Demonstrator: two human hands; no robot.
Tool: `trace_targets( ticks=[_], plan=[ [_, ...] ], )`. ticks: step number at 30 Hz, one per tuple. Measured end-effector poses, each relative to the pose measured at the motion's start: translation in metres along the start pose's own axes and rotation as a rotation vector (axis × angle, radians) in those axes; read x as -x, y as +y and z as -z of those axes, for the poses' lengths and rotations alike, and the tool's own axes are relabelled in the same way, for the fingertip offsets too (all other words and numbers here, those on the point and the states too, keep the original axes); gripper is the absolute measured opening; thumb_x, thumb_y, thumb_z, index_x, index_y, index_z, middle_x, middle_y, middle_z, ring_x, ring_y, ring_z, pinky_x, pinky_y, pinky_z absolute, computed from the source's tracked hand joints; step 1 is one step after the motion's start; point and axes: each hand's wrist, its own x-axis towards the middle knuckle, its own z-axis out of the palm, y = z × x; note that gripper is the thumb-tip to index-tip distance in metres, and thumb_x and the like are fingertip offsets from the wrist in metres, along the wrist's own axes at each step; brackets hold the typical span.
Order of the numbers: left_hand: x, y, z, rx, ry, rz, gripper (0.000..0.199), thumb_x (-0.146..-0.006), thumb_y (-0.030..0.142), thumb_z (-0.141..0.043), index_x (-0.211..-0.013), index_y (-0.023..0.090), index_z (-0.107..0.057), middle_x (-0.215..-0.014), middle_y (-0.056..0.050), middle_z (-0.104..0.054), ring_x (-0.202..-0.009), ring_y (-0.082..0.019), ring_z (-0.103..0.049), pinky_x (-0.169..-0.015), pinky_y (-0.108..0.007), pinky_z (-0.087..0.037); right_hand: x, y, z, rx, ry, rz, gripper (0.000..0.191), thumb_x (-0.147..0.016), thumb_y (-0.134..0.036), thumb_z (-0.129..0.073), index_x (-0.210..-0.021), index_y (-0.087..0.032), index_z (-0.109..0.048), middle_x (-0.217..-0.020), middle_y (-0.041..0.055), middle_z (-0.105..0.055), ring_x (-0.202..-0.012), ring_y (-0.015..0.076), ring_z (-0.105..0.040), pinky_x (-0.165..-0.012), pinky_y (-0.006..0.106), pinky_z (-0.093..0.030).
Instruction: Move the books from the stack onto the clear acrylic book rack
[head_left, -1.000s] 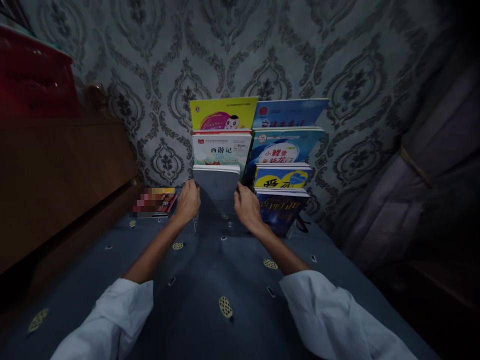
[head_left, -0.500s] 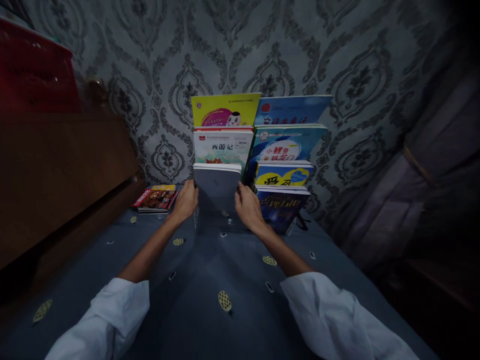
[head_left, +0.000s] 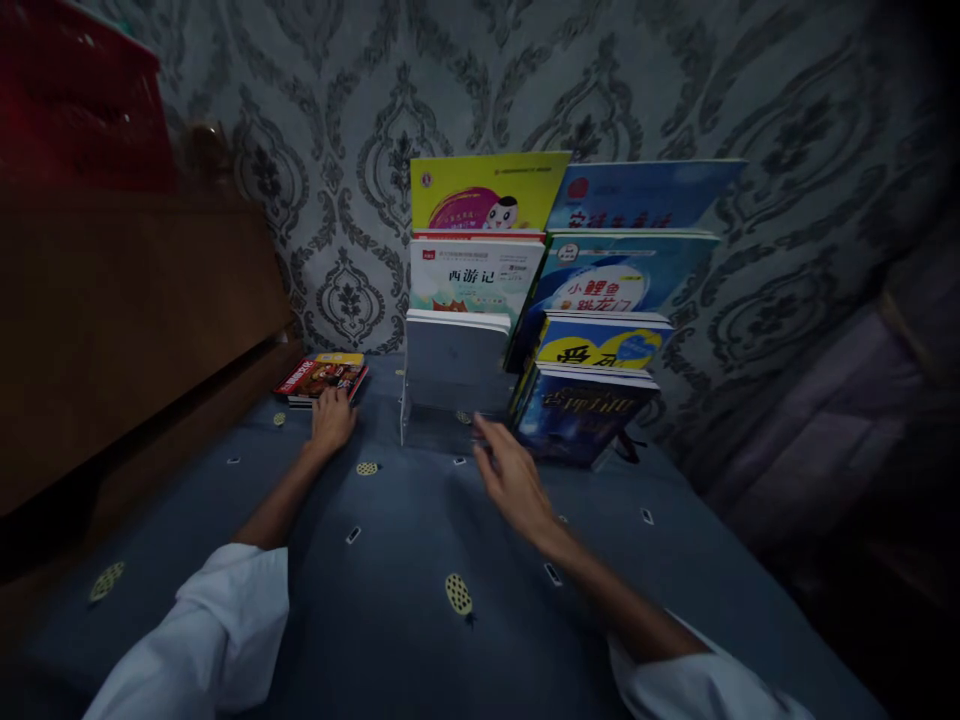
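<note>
Head view: flat book stack (head_left: 324, 378), left of centre, long axis seemingly crosswise. It lies just beyond the left hand (head_left: 332, 424), the nearer one, fingers bent at its near edge; grip unconfirmed. Right hand (head_left: 516, 482), centre, is part-open and empty.

Far: matt patterned wall covering (head_left: 352, 300). Left: smooth brown cabinet (head_left: 150, 330), apparently wood; glossy red container (head_left: 82, 110). Near: matt cloth-like blue cover (head_left: 375, 620). Right: soft cloth curtain (head_left: 810, 410), 1 length.
</note>
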Motion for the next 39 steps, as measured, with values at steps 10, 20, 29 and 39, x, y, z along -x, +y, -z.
trace_targets(
  ticks=[10, 20, 29, 39],
  plan=[
    [-0.021, -0.013, -0.005, -0.224, -0.095, 0.038, 0.044, -0.097, 0.033, -0.046, -0.125, 0.001, -0.054, -0.129, -0.032, -0.057, -0.126, -0.041, -0.051, -0.101, -0.052, -0.043, 0.068, 0.017, -0.045, -0.087, -0.159, -0.107, 0.044, -0.098, -0.029, -0.043, -0.141, -0.027, -0.055, -0.134, 0.0107, -0.064, -0.122, 0.0271, -0.062, -0.103, 0.050, -0.053],
    [0.008, -0.022, 0.014, -0.288, -0.143, -0.133, 0.044, -0.093, 0.008, -0.031, -0.129, -0.004, -0.054, -0.129, -0.035, -0.056, -0.127, -0.039, -0.053, -0.097, -0.053, -0.049, 0.068, 0.012, -0.036, -0.117, -0.196, -0.062, 0.040, -0.098, -0.025, -0.043, -0.135, -0.025, -0.060, -0.130, 0.0106, -0.066, -0.121, 0.0261, -0.063, -0.103, 0.048, -0.053],
    [0.124, -0.057, 0.042, -0.190, -0.198, -0.334, 0.049, -0.101, 0.027, -0.034, -0.145, 0.012, -0.050, -0.153, -0.018, -0.046, -0.147, -0.033, -0.035, -0.111, -0.050, -0.045, 0.070, 0.015, -0.039, -0.114, -0.188, -0.026, 0.038, -0.096, -0.022, -0.044, -0.127, -0.022, -0.066, -0.127, 0.0125, -0.067, -0.119, 0.0267, -0.064, -0.103, 0.049, -0.053],
    [0.222, -0.062, 0.104, 0.101, -0.336, -0.454, 0.052, -0.100, 0.048, -0.042, -0.150, 0.034, -0.042, -0.160, 0.000, -0.038, -0.148, -0.024, -0.036, -0.119, -0.045, -0.036, 0.071, 0.014, -0.042, -0.107, -0.206, -0.022, 0.032, -0.095, -0.021, -0.046, -0.115, -0.021, -0.071, -0.124, 0.0126, -0.067, -0.116, 0.0258, -0.065, -0.101, 0.048, -0.053]
  ],
)
